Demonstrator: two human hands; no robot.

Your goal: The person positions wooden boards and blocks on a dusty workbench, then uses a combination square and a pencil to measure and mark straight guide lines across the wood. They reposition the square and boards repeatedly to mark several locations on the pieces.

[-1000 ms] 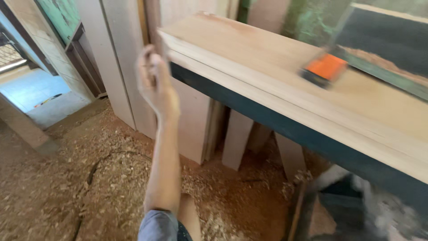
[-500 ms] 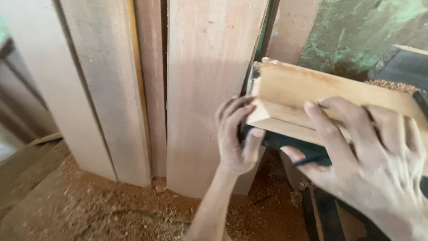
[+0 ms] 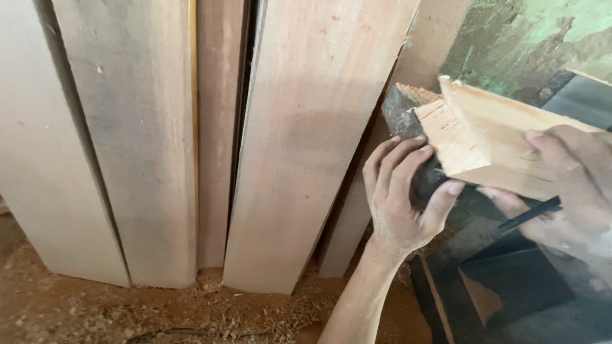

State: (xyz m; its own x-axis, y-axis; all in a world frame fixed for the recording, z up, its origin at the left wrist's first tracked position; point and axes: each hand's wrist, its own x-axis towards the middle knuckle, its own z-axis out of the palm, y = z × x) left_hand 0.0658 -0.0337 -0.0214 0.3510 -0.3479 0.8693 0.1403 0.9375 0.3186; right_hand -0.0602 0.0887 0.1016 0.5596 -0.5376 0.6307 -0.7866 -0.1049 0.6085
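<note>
Sawdust floor, tall planks (image 3: pixel 306 140) leaning upright behind. Left hand (image 3: pixel 398 197) grips the sawn end of a pale board (image 3: pixel 491 146) right of those planks; right hand (image 3: pixel 567 185) presses its top, pencil (image 3: pixel 529 214) tucked in the fingers. Board looks stiff, fairly heavy, rough-edged; best held by the end and face.

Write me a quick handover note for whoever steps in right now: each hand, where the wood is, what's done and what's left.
Left hand: fingers curled over the end of the pale wood piece and the dark edge beneath it.
Right hand: resting on top of the same piece, with a thin black pencil-like stick under its fingers.
Boards: leaning upright behind, on the sawdust-covered floor.
Done: the piece is gripped in both hands.
Left: no mark or cut shows on it yet.
</note>
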